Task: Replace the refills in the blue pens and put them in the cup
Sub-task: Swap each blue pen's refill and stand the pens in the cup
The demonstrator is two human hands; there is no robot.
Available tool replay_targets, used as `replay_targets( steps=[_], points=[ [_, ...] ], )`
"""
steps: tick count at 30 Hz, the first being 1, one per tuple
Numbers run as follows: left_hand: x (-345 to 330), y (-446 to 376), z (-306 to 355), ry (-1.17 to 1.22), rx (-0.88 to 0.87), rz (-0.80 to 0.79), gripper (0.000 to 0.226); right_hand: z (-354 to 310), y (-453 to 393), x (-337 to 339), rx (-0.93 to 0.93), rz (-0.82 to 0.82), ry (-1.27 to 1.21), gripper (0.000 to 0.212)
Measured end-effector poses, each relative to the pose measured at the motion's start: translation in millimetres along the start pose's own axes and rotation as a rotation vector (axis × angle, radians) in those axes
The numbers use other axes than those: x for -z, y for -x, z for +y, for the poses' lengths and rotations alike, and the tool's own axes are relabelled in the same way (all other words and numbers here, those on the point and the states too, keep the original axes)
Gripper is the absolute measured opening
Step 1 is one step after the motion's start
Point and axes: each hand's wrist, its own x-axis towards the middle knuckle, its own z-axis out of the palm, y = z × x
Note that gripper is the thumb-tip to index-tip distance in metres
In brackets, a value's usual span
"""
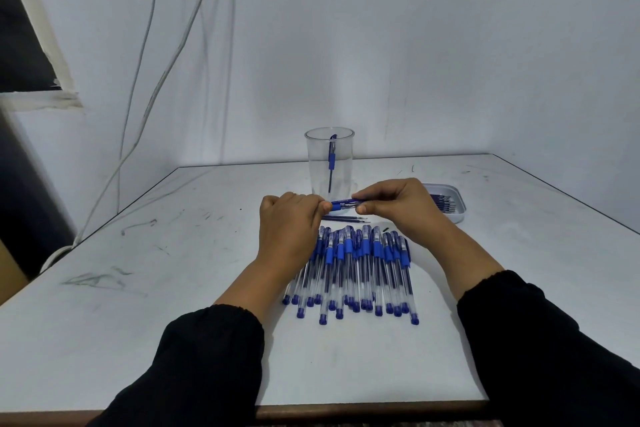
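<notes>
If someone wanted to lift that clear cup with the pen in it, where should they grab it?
Probably round the middle of the cup, coming from its left side. It stands upright with smooth, slightly tapered walls; the tray sits to its right and both hands work just in front of it.

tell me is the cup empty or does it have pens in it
Not empty: the clear cup stands upright with one blue pen inside, leaning against its wall.
</notes>
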Motion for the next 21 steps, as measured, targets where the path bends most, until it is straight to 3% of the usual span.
replay_targets(
  steps=[7,13,16,21],
  points=[
    [-2.9,-0.9,0.2,-0.002,0.014,-0.051,0.035,-0.1,0.8,-0.6,0.001,-0.007,0.005,0.022],
    [0.1,-0.2,2.6,0.097,0.014,0.053,0.029,-3.3,1.4,-2.9,0.021,0.026,-0.105,0.021],
    [3.3,-5.7,-2.7,0.008,-0.067,0.053,0.026,-3.0,0.5,-7.3,0.011,0.050,-0.199,0.019],
    [5.3,-12.9,-15.7,-0.087,-0.067,0.074,0.020,-6.0,-7.5,-2.4,0.057,0.255,-0.406,0.020]
  ],
)
